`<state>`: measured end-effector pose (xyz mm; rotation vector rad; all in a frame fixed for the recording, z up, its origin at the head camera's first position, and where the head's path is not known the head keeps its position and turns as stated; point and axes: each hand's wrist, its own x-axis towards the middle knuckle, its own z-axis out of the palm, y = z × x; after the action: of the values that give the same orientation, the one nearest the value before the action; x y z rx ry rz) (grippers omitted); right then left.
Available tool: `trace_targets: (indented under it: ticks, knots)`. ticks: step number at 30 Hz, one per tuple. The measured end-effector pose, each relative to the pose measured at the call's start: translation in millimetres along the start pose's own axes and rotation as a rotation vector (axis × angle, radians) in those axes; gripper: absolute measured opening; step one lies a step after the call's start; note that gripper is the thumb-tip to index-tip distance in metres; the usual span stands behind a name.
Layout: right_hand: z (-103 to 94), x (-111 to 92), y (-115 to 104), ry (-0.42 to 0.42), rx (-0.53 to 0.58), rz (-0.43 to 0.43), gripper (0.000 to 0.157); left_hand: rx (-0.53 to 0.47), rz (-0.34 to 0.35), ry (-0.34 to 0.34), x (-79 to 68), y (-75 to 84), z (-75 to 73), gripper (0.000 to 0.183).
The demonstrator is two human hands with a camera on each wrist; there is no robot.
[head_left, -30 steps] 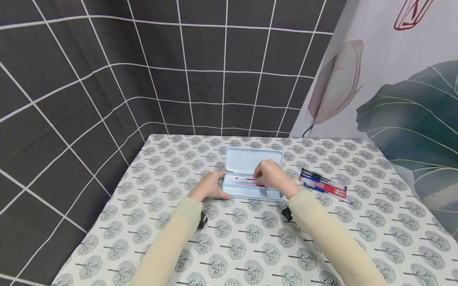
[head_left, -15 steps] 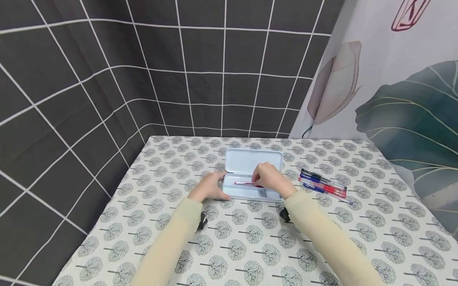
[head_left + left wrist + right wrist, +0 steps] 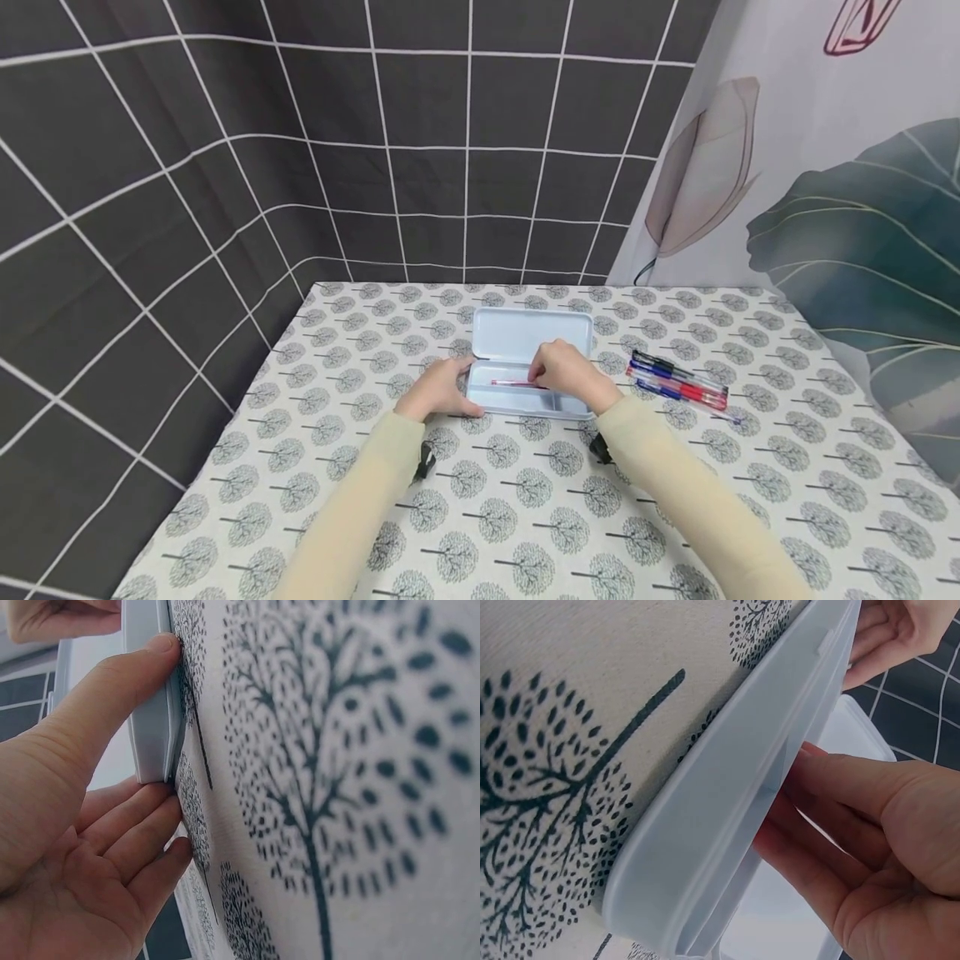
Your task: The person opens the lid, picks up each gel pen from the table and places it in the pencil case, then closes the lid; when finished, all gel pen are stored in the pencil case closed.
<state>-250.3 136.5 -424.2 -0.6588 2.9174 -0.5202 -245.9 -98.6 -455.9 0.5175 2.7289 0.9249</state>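
Patterned cloth (image 3: 525, 508) below, a red pen (image 3: 510, 383) juts leftward from the right hand (image 3: 564, 368) (fingers apparently pinching it).

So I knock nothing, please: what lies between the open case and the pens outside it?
The head view shows patterned cloth between case and pens, the right wrist covering part.

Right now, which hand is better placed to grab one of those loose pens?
Probably the right hand: it's nearer the loose pens, though busy at a red pen. The left hand grips the open case at its left end.
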Motion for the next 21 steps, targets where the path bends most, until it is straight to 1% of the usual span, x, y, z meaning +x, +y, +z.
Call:
trace_targets:
  ticks: [5,9,16,21]
  knots:
    - [-0.2,-1.2,3.0,-0.022,0.023,0.012,0.007,-0.002,-0.002,0.004,0.2,1.3,-0.1,0.103]
    - [-0.5,-3.8,5.2,-0.025,0.027,0.012,0.010,0.000,-0.011,-0.001,-0.4,2.7,0.5,0.103]
    - [-6.1,-10.3,6.3,0.027,0.037,-0.019,0.018,-0.001,-0.006,-0.006,0.4,2.0,1.2,0.102]
    - [-11.8,-11.2,4.7,0.053,0.077,-0.037,0.021,-0.004,0.007,-0.002,1.2,0.2,0.1,0.101]
